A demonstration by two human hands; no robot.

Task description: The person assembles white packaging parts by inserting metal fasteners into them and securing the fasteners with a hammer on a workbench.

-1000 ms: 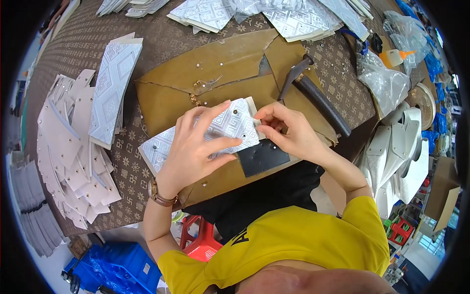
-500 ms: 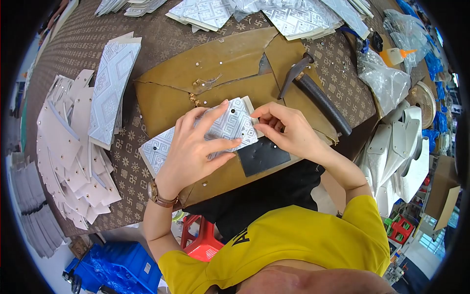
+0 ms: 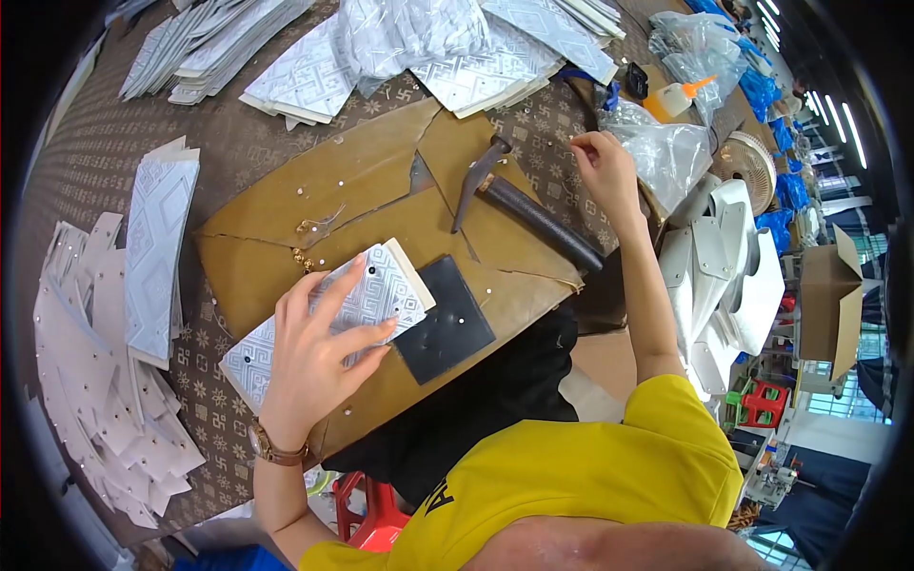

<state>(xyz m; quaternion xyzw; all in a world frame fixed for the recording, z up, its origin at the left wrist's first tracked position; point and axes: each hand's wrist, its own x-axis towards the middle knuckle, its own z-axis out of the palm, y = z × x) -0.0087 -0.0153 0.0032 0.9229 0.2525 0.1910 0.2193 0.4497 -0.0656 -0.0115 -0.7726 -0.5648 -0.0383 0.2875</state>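
My left hand (image 3: 319,343) lies with spread fingers on a small stack of grey-white patterned panels (image 3: 381,293), pressing it against the brown board (image 3: 371,205). Dark round studs or holes show on the top panel. My right hand (image 3: 609,176) is raised at the right above the table, near a clear plastic bag (image 3: 671,157). Its fingers are curled together, and I cannot make out what they hold, if anything. A square black pad (image 3: 446,328) lies beside the stack. Farther right on the board rests a hammer (image 3: 543,221) with a black-wrapped handle.
Pale panels with studs (image 3: 105,381) are heaped at the left, next to a patterned stack (image 3: 162,252). More patterned panels (image 3: 305,76) line the back. An orange-tipped bottle (image 3: 671,100), a small fan (image 3: 745,171) and white pieces (image 3: 714,276) are at the right.
My right hand has left the panel stack and moved up and right toward the plastic bag. My left hand stays on the stack. The view has shifted to the right.
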